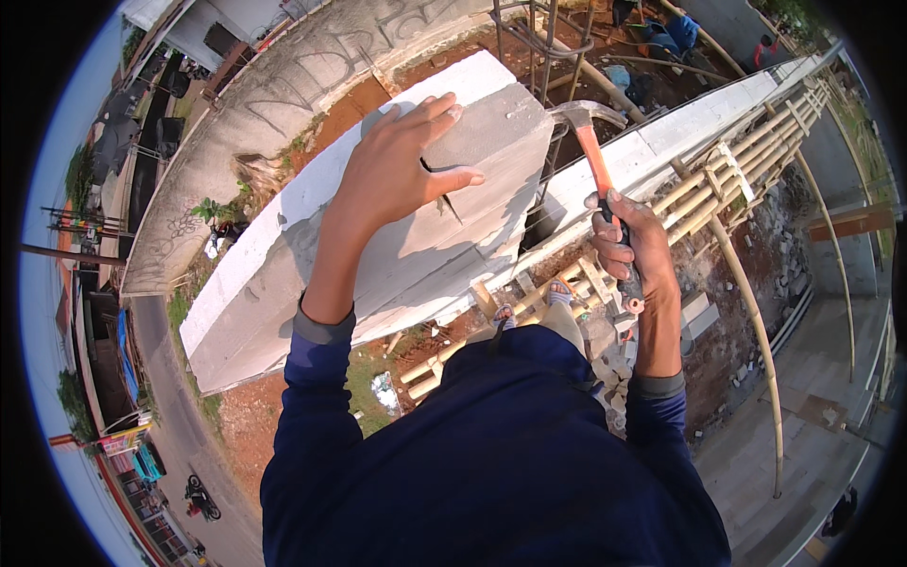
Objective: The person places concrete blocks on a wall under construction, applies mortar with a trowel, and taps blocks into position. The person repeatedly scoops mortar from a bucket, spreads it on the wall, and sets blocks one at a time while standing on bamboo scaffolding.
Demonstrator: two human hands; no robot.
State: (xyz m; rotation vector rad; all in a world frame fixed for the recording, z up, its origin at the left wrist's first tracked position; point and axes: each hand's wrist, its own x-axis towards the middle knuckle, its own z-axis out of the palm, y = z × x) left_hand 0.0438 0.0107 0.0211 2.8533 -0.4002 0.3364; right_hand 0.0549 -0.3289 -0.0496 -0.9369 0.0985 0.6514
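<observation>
My left hand (402,161) lies with fingers stretched over the upper edge of a pale, light-grey block wall (397,274), its thumb held apart against the near face. Just below the thumb is a thin dark line (451,210); I cannot tell whether it is a nail, a crack or a shadow. To the right, my right hand (635,244) is closed around the dark lower grip of a claw hammer (594,156) with an orange-and-black handle. The hammer's metal head points up, close to the wall's right end and apart from my left hand.
Bamboo scaffolding (704,203) runs beneath my feet and along a long, low white block wall (661,132). Upright steel rebar (553,47) stands beyond the wall's right end. Rubble (614,359) lies far below; a road (179,378) passes on the left.
</observation>
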